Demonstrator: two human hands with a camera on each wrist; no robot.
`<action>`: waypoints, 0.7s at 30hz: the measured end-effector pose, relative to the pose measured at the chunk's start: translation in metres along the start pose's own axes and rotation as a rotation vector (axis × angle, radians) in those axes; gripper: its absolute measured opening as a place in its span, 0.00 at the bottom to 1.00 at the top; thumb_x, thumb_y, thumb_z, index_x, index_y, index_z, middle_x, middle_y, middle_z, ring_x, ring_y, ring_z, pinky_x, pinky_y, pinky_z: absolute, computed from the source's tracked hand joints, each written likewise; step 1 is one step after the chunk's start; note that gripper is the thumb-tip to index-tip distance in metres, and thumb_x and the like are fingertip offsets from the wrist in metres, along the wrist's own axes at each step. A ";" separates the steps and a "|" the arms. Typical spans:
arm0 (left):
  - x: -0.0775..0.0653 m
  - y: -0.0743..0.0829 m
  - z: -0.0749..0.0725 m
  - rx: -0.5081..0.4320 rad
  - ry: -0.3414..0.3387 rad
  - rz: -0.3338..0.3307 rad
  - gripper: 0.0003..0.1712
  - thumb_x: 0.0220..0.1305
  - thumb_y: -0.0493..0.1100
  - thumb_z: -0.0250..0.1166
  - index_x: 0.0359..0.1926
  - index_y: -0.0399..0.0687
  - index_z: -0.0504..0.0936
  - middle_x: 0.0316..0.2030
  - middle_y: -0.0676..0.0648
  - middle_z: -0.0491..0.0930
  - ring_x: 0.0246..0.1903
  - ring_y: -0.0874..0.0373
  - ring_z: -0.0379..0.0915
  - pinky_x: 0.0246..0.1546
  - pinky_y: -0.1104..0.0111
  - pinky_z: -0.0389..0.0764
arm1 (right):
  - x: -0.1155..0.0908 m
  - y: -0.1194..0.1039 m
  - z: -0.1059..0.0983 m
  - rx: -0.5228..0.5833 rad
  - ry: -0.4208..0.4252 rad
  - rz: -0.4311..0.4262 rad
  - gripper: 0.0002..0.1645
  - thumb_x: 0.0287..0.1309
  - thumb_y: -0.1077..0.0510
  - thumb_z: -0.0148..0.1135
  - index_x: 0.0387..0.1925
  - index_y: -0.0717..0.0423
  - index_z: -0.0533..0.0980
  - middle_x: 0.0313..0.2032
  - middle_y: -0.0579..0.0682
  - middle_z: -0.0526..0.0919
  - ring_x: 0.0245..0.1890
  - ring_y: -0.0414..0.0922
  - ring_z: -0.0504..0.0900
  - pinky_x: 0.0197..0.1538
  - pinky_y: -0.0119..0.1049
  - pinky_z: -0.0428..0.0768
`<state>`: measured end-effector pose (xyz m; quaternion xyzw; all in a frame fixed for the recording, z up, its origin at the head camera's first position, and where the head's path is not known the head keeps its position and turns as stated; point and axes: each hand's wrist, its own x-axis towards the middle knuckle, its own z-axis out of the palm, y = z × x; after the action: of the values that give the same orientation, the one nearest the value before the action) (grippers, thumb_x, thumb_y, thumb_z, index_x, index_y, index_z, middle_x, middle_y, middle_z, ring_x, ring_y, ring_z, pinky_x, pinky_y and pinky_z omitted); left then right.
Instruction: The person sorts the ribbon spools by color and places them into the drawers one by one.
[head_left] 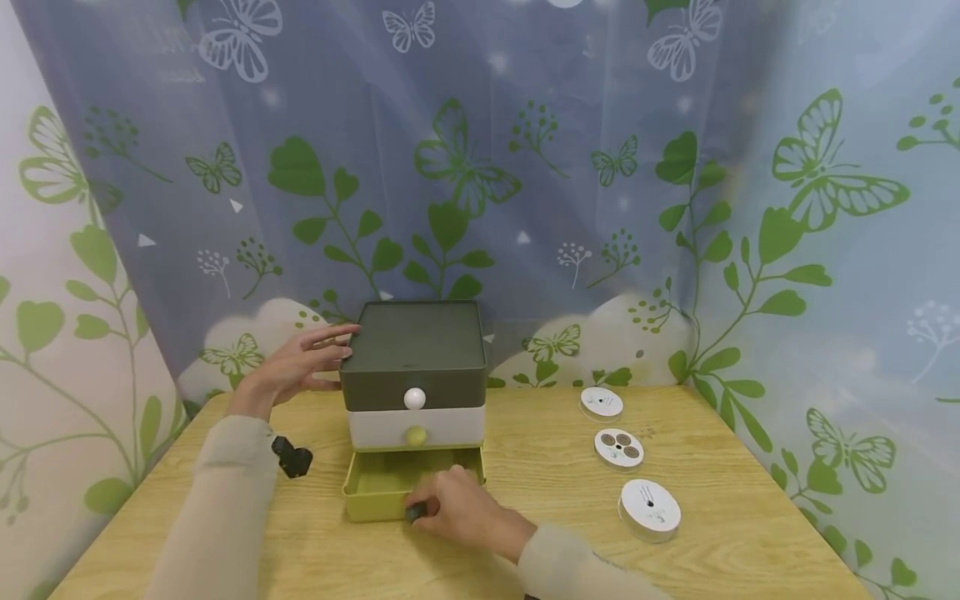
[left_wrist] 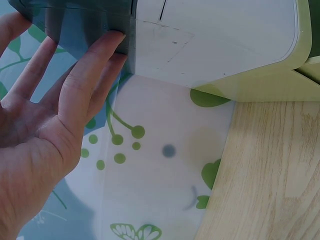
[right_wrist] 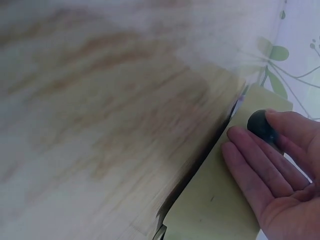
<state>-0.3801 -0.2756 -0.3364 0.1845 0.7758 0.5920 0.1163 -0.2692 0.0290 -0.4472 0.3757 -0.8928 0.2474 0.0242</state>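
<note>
A small three-tier drawer box stands on the table, with a dark green top drawer [head_left: 382, 392], a white middle drawer [head_left: 378, 428] and a yellow-green bottom drawer [head_left: 367, 507] that is pulled out. My right hand [head_left: 459, 508] pinches the dark round knob [right_wrist: 261, 126] on the bottom drawer's front between thumb and index finger. The other fingers lie along the drawer front in the right wrist view. At the box's left side, my left hand [head_left: 303, 364] rests spread fingers against the dark green upper tier [left_wrist: 92, 22]. The inside of the pulled-out drawer shows bare yellow-green.
Three white ribbon-type spools form a row at the right of the wooden table: a far spool [head_left: 602, 402], a middle spool [head_left: 618, 448] and a near spool [head_left: 650, 506]. A butterfly-patterned curtain [head_left: 555, 275] hangs right behind the table.
</note>
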 end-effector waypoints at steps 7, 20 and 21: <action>-0.001 0.001 0.001 0.006 -0.004 0.001 0.39 0.79 0.49 0.57 0.83 0.50 0.53 0.83 0.36 0.39 0.78 0.28 0.45 0.62 0.45 0.80 | -0.006 -0.004 0.005 0.000 0.016 -0.040 0.12 0.57 0.62 0.74 0.44 0.51 0.90 0.37 0.43 0.93 0.24 0.19 0.71 0.28 0.11 0.71; -0.001 0.003 0.001 0.003 -0.002 -0.004 0.39 0.79 0.49 0.58 0.83 0.49 0.52 0.83 0.36 0.40 0.78 0.29 0.46 0.60 0.48 0.82 | -0.018 -0.010 0.004 0.031 0.020 -0.040 0.13 0.57 0.65 0.73 0.44 0.52 0.90 0.37 0.44 0.93 0.27 0.19 0.77 0.32 0.10 0.73; -0.002 0.003 0.001 0.003 -0.002 -0.004 0.39 0.79 0.49 0.57 0.83 0.49 0.52 0.83 0.36 0.40 0.78 0.29 0.45 0.60 0.48 0.82 | -0.019 -0.011 0.004 0.026 0.020 -0.043 0.13 0.57 0.65 0.73 0.44 0.52 0.90 0.37 0.44 0.93 0.27 0.19 0.77 0.32 0.10 0.73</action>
<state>-0.3778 -0.2747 -0.3342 0.1837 0.7771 0.5903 0.1177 -0.2476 0.0327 -0.4500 0.3924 -0.8809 0.2624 0.0337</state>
